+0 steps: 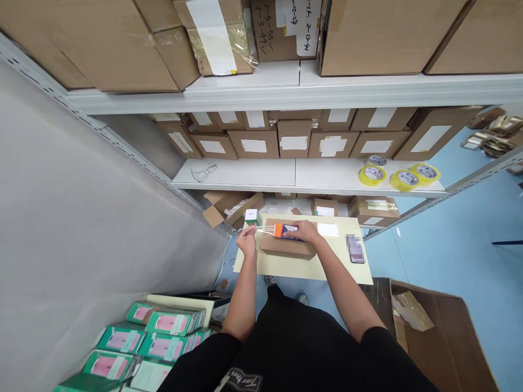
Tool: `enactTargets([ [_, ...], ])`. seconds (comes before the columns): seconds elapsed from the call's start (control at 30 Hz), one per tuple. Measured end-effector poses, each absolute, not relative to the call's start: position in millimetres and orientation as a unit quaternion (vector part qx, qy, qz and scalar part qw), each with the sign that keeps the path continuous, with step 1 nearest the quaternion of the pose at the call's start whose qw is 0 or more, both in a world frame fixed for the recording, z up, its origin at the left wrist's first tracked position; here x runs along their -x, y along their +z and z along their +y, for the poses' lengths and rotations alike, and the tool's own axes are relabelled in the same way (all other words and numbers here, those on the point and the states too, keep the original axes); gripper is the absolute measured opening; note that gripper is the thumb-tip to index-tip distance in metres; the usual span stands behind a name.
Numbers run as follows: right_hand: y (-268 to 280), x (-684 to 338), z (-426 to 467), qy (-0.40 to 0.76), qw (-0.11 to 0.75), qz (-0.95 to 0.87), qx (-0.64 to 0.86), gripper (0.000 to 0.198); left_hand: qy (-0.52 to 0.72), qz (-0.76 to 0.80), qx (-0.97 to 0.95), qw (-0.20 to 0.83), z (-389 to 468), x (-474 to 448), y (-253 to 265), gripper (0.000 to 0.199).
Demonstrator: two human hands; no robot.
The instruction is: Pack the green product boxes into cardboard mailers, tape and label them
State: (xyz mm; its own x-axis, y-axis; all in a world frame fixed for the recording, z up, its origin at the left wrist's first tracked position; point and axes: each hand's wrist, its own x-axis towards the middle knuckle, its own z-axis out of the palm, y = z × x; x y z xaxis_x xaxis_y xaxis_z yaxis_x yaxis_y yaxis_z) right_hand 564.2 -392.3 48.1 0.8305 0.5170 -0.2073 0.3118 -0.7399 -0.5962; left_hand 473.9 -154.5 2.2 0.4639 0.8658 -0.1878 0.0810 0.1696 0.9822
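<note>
My right hand (305, 231) grips a small orange and dark blue package (279, 230) above a closed cardboard box (286, 248). Thin white strands (265, 229) stretch from the orange end of the package to my left hand (247, 239), whose fingers pinch their far ends. What the strands are is too small to tell. Right behind my left hand stands a small green box with a white top (252, 216). The cardboard box lies on a pale yellow tabletop (339, 261). A white paper label (328, 230) is beside my right wrist.
A phone (355, 249) lies at the table's right. An open carton (232, 207) stands behind it at left. Shelves hold boxes, eyeglasses (203, 172) and yellow tape rolls (404, 179). Green boxes (165, 345) are stacked lower left; a large open carton (445, 337) is lower right.
</note>
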Motion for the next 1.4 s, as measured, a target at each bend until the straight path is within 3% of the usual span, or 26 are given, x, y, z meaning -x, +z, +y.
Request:
enactTargets([
  [0.37, 46, -574, -368, 0.209, 0.224, -0.233, 0.923, 0.060, 0.227, 0.491, -0.517, 0.663, -137, -478, -46, 0.011],
  [0.7, 40, -566, -366, 0.175, 0.212, -0.230, 0.934, 0.066, 0.124, 0.483, -0.551, 0.669, -150, -483, -74, 0.022],
  [0.9, 42, -563, -364, 0.170, 0.210, -0.230, 0.935, 0.065, 0.095, 0.479, -0.627, 0.607, -139, -475, -72, 0.027],
  [1.03, 45, -564, -362, 0.173, 0.207, -0.225, 0.936, 0.065, 0.084, 0.422, -0.694, 0.578, -133, -473, -59, 0.020],
  [1.17, 50, -565, -357, 0.174, 0.195, -0.229, 0.938, 0.066, 0.018, 0.301, -0.791, 0.532, -145, -478, -52, 0.033],
  [1.4, 59, -565, -360, 0.197, 0.155, -0.231, 0.940, 0.072, -0.008, 0.278, -0.839, 0.468, -155, -481, -52, 0.043],
])
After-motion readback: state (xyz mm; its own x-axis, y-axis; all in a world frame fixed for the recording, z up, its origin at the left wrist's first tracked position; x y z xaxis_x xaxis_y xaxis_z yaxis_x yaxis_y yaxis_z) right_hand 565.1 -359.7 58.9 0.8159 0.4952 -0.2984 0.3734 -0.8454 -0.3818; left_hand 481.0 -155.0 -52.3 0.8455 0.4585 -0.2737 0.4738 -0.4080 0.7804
